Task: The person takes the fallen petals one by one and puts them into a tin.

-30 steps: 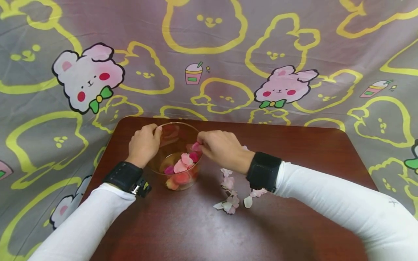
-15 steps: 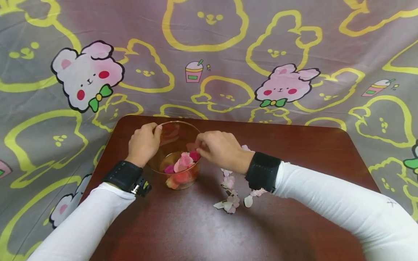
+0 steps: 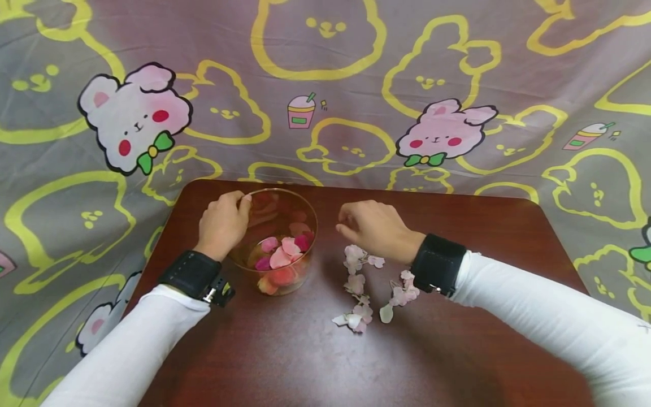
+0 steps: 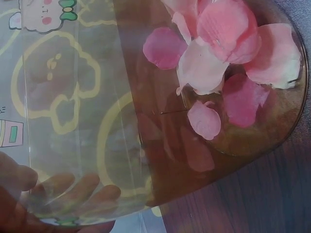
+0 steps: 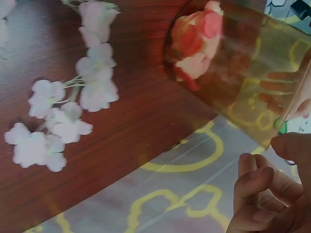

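A clear glass bowl (image 3: 300,212) stands at the back left of the dark red table (image 3: 315,362), with pink and red petals (image 3: 282,255) in its bottom. My left hand (image 3: 231,217) grips the bowl's left rim, thumb over the edge. In the left wrist view its fingers (image 4: 73,189) show through the glass below the petals (image 4: 223,53). My right hand (image 3: 356,225) hovers just right of the bowl, fingers loosely curled and holding nothing. A sprig of pale pink blossoms (image 3: 356,282) lies on the table beneath it. The right wrist view shows those blossoms (image 5: 95,73), the bowl (image 5: 243,92) and my curled fingers (image 5: 255,187).
A grey cloth (image 3: 325,85) printed with yellow outlines and pink rabbits hangs behind and around the table. Loose pale petals (image 3: 386,312) lie beside the sprig. The near half of the tabletop holds only my two sleeved forearms.
My right hand held a petal over the bowl, let it drop in, and has drawn back to the right, away from the rim. The left hand and bowl stayed put.
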Tool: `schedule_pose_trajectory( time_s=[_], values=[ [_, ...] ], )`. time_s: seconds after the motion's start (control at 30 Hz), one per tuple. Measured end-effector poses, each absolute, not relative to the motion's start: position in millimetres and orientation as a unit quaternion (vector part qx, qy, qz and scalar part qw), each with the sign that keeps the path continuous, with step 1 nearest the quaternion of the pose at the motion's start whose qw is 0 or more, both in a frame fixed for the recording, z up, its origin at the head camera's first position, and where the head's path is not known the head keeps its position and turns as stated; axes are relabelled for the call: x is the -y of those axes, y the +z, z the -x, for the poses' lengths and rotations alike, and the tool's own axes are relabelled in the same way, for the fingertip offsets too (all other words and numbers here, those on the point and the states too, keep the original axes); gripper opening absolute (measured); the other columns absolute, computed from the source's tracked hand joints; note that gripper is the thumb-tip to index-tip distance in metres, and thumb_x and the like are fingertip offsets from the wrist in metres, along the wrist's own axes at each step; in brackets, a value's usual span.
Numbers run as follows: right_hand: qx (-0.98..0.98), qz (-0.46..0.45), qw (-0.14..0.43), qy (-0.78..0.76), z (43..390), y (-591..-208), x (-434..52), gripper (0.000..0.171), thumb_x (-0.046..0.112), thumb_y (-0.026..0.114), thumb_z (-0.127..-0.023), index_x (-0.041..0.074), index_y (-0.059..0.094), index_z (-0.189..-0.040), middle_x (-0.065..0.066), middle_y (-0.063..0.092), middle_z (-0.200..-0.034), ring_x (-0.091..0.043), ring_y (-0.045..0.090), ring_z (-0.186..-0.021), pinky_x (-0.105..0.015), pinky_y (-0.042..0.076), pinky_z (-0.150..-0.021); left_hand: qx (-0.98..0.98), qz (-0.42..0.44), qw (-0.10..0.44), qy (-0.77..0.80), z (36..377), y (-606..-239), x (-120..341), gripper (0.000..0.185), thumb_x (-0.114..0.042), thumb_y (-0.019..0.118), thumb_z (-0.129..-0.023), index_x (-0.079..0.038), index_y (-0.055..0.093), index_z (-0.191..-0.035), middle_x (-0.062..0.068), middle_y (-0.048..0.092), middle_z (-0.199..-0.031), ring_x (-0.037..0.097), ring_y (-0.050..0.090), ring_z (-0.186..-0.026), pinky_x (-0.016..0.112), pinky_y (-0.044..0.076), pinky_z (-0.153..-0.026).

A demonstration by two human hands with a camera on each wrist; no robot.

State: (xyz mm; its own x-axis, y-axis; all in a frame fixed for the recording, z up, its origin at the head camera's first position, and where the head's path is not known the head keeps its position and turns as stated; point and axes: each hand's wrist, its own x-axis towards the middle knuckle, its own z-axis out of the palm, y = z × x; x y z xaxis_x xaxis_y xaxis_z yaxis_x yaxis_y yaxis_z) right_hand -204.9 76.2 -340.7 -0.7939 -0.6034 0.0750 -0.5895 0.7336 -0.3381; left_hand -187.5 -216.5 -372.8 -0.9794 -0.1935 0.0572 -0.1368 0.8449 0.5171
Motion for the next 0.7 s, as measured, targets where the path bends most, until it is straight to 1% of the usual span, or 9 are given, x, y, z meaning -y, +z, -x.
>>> schedule_pose_trajectory(
  time_s=[0.23,0.43,0.6,0.7],
  values=[
    [-0.942,0.292,0.048,-0.157,211,-355,-100,0.023,0.029,0.068,-0.096,0.010,0.073,-0.107,-0.001,0.071,-0.086,-0.013,0.061,-0.071,-0.025,0.044,-0.056,0.959,-0.087,0.051,-0.266,187,-372,217,0.038,-0.032,0.042,-0.108,-0.003,0.064,-0.118,0.025,0.069,-0.106,0.051,0.066,-0.102,0.062,0.048,-0.079],
    [-0.952,0.256,0.076,-0.148,218,-368,-117,0.027,0.030,0.068,-0.096,0.009,0.072,-0.113,-0.004,0.074,-0.097,-0.017,0.066,-0.080,-0.030,0.051,-0.062,0.958,-0.084,0.053,-0.268,187,-372,216,0.037,-0.032,0.042,-0.108,-0.004,0.065,-0.110,0.022,0.068,-0.096,0.049,0.067,-0.098,0.059,0.047,-0.074],
    [-0.959,0.238,0.082,-0.126,228,-382,-129,0.026,0.029,0.067,-0.096,0.011,0.073,-0.113,-0.004,0.074,-0.096,-0.018,0.065,-0.080,-0.032,0.052,-0.063,0.958,-0.085,0.055,-0.268,187,-373,217,0.036,-0.032,0.042,-0.108,-0.004,0.065,-0.110,0.023,0.068,-0.098,0.050,0.067,-0.099,0.059,0.047,-0.075],
    [-0.963,0.233,0.085,-0.108,234,-389,-135,0.027,0.027,0.067,-0.096,0.009,0.072,-0.115,-0.005,0.073,-0.093,-0.018,0.064,-0.077,-0.032,0.052,-0.061,0.958,-0.085,0.056,-0.267,188,-373,217,0.036,-0.032,0.042,-0.108,-0.004,0.065,-0.112,0.024,0.069,-0.100,0.051,0.066,-0.101,0.060,0.047,-0.077]
  ],
)
